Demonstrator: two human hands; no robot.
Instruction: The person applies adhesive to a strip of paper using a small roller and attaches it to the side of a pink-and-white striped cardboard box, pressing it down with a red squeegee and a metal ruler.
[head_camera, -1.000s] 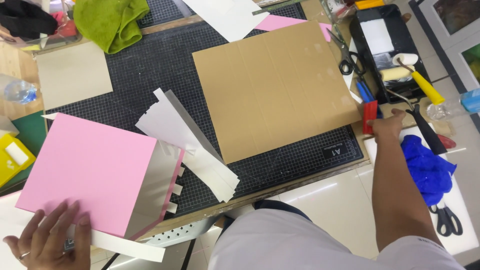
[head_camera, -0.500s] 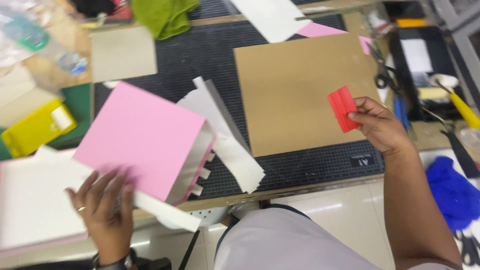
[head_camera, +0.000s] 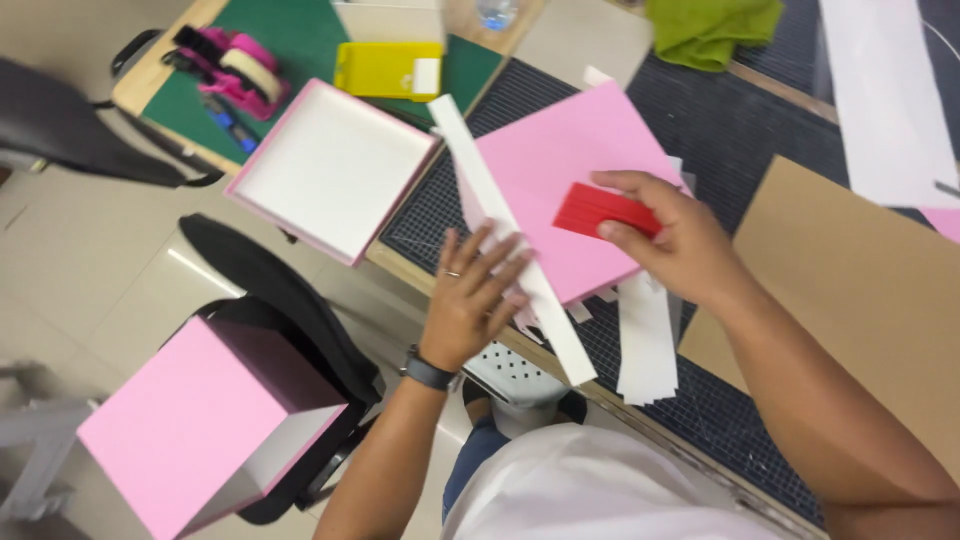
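My right hand grips a red ribbed plastic scraper and presses it flat on the top of a pink square box lid. That lid lies on a black gridded cutting mat. My left hand rests with spread fingers on the lid's near corner, over a long white paper strip that crosses it. More white paper strips stick out from under the lid toward me.
An open pink box with a white inside sits left of the lid. A pink cube box stands on a black chair. Brown cardboard lies at right. A yellow tray, pink tape dispenser and green cloth sit farther off.
My right hand has carried the red scraper from over the cardboard onto the pink lid. My left hand has slid onto the lid's corner. The view has swung left.
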